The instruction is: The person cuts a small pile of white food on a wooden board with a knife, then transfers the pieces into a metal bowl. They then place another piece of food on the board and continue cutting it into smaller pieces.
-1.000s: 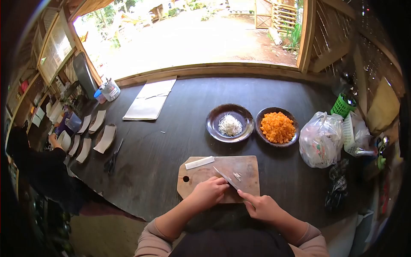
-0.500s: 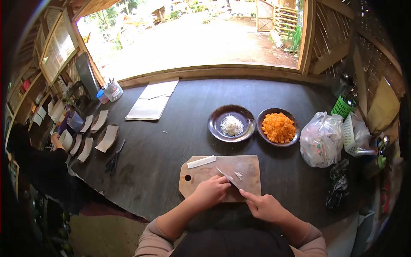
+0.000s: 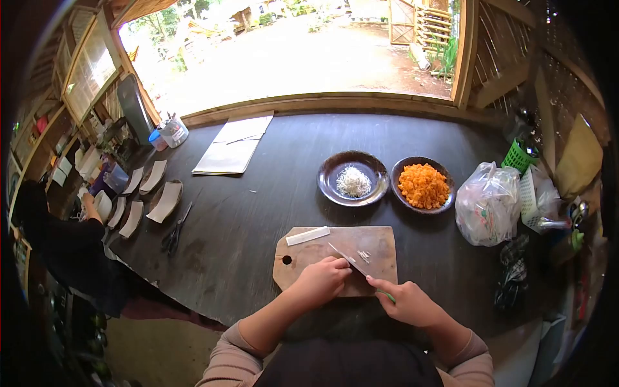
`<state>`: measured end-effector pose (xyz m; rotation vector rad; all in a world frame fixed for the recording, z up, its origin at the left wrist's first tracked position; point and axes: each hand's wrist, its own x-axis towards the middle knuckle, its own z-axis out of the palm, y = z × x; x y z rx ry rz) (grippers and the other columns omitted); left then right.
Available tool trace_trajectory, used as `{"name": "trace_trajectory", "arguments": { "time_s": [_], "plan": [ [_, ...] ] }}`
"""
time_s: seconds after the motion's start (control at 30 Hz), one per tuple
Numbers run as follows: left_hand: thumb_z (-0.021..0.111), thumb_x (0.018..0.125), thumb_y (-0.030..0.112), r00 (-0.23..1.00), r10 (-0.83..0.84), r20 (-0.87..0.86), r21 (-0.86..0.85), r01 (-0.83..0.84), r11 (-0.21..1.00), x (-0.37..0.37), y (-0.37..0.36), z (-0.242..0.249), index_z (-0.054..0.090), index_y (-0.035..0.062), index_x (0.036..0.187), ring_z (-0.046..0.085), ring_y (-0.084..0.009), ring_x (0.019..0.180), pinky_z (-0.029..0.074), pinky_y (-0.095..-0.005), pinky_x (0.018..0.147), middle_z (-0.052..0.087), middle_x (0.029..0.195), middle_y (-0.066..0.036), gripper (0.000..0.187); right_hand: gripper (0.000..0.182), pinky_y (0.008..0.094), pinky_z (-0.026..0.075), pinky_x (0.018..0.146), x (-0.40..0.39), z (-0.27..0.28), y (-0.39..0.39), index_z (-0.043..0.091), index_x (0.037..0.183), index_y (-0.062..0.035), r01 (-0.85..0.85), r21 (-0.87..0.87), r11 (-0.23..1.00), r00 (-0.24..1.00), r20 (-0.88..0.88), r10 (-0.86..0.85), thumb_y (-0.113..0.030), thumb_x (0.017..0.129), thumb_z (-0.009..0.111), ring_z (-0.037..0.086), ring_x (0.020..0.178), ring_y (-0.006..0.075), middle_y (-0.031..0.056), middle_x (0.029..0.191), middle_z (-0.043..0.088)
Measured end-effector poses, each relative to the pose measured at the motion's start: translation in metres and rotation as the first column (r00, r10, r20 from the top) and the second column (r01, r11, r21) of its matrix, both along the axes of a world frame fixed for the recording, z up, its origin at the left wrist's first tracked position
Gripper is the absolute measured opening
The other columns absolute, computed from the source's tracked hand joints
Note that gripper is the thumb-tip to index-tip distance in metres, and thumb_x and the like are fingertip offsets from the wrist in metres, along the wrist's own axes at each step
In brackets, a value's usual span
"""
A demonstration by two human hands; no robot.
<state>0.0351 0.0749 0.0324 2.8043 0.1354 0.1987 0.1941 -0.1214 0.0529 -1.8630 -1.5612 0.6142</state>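
My right hand (image 3: 412, 303) grips a knife (image 3: 350, 260) by its green handle, with the blade slanting up and left over the wooden cutting board (image 3: 380, 242). Beside the blade, my left hand (image 3: 324, 278) rests on the board with fingers curled together; whatever they pinch is hidden. Thin white shreds (image 3: 364, 257) lie just right of the blade. A flat white strip (image 3: 308, 236) sits along the board's upper left edge. Beyond the board, a dark plate (image 3: 329, 187) bears a heap of white shreds (image 3: 353, 182), and a dark bowl (image 3: 449, 203) holds chopped orange food (image 3: 423, 186).
A knotted plastic bag (image 3: 488, 203) and a green basket (image 3: 518, 157) stand at right. Scissors (image 3: 173, 237), several curved dishes with pale strips (image 3: 164, 202), and white sheets (image 3: 232, 145) lie at left. Another person (image 3: 64, 238) works at the far left.
The whole view has shifted slightly. My right hand has turned a little with the knife, so its green handle now shows. My left hand stays curled beside the blade.
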Motion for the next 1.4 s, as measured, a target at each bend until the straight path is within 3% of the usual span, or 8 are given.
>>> {"name": "trace_trajectory", "arguments": {
  "time_s": [0.27,0.43,0.57,0.77,0.97,1.17,1.33,1.4],
  "plan": [
    [0.063,0.083,0.013,1.0,0.011,-0.007,0.032,-0.01,0.999,0.0,0.0,-0.001,0.07,0.0045,0.107,0.062,-0.0235,0.099,0.052,-0.0343,0.087,0.064,0.108,-0.006,0.026,0.046,0.0454,0.054,0.059,-0.001,0.007,-0.01,0.056,0.134,-0.0178,-0.032,-0.073,0.997,0.999,0.022,0.034,-0.013,0.089,0.061,0.064,0.059,0.0385,0.0219,0.072,0.065],
    [0.063,0.083,0.013,1.0,0.005,-0.009,0.039,-0.004,0.999,-0.001,-0.001,-0.001,0.069,0.0044,0.108,0.062,-0.0242,0.099,0.052,-0.0347,0.087,0.064,0.108,-0.006,0.027,0.046,0.0457,0.053,0.057,-0.003,-0.013,-0.001,0.056,0.134,-0.0186,-0.017,0.037,0.999,0.997,0.082,0.014,-0.014,0.089,0.061,0.063,0.057,0.0385,0.0213,0.069,0.064],
    [0.063,0.084,0.013,1.0,0.008,-0.003,0.038,-0.007,0.999,-0.001,-0.001,0.001,0.069,0.0036,0.108,0.062,-0.0247,0.1,0.052,-0.0347,0.088,0.063,0.109,-0.006,0.027,0.045,0.0458,0.052,0.056,-0.001,-0.003,-0.008,0.057,0.133,-0.0186,-0.017,0.056,0.998,0.999,0.029,0.015,-0.014,0.089,0.061,0.063,0.056,0.0386,0.0214,0.067,0.063],
    [0.063,0.084,0.014,1.0,-0.013,-0.006,0.049,0.013,0.999,-0.001,0.0,0.0,0.069,0.0037,0.11,0.062,-0.0251,0.102,0.052,-0.035,0.088,0.063,0.11,-0.007,0.028,0.044,0.0455,0.053,0.056,0.0,0.004,-0.006,0.058,0.132,-0.0177,-0.01,-0.059,0.998,1.0,-0.002,0.009,-0.014,0.089,0.062,0.063,0.055,0.0385,0.0214,0.066,0.062],
    [0.063,0.084,0.014,1.0,0.013,-0.009,0.016,-0.012,1.0,-0.002,-0.002,0.002,0.069,0.0032,0.109,0.062,-0.0249,0.103,0.052,-0.0353,0.088,0.064,0.111,-0.007,0.028,0.044,0.0457,0.054,0.057,-0.002,-0.002,-0.004,0.058,0.132,-0.0192,-0.004,0.036,0.999,0.999,0.044,0.002,-0.014,0.088,0.063,0.063,0.056,0.0388,0.0215,0.067,0.063],
    [0.063,0.084,0.014,1.0,0.008,0.006,0.019,-0.008,1.0,-0.002,-0.003,0.001,0.069,0.0035,0.109,0.061,-0.0251,0.102,0.053,-0.0359,0.088,0.064,0.111,-0.007,0.028,0.045,0.0452,0.054,0.057,0.003,0.009,-0.007,0.058,0.133,-0.02,-0.013,-0.102,0.995,1.0,0.004,0.014,-0.014,0.088,0.063,0.063,0.057,0.0384,0.0211,0.068,0.063],
    [0.063,0.084,0.014,1.0,0.01,-0.012,0.025,-0.01,1.0,-0.002,-0.003,0.001,0.069,0.0034,0.109,0.061,-0.025,0.102,0.053,-0.0355,0.088,0.063,0.111,-0.007,0.028,0.044,0.0457,0.052,0.055,-0.005,-0.011,-0.001,0.059,0.132,-0.0217,0.005,0.043,0.999,0.996,0.086,-0.009,-0.015,0.089,0.064,0.062,0.054,0.0386,0.0213,0.066,0.061],
    [0.062,0.085,0.015,1.0,0.012,-0.015,0.029,-0.011,1.0,-0.002,-0.002,0.0,0.069,0.0034,0.109,0.061,-0.025,0.102,0.053,-0.0354,0.087,0.063,0.111,-0.007,0.028,0.043,0.0457,0.052,0.055,-0.004,-0.001,-0.005,0.059,0.132,-0.0215,0.009,0.014,1.0,0.999,0.051,-0.009,-0.015,0.089,0.063,0.062,0.054,0.0387,0.0214,0.066,0.061]
  ]
}}
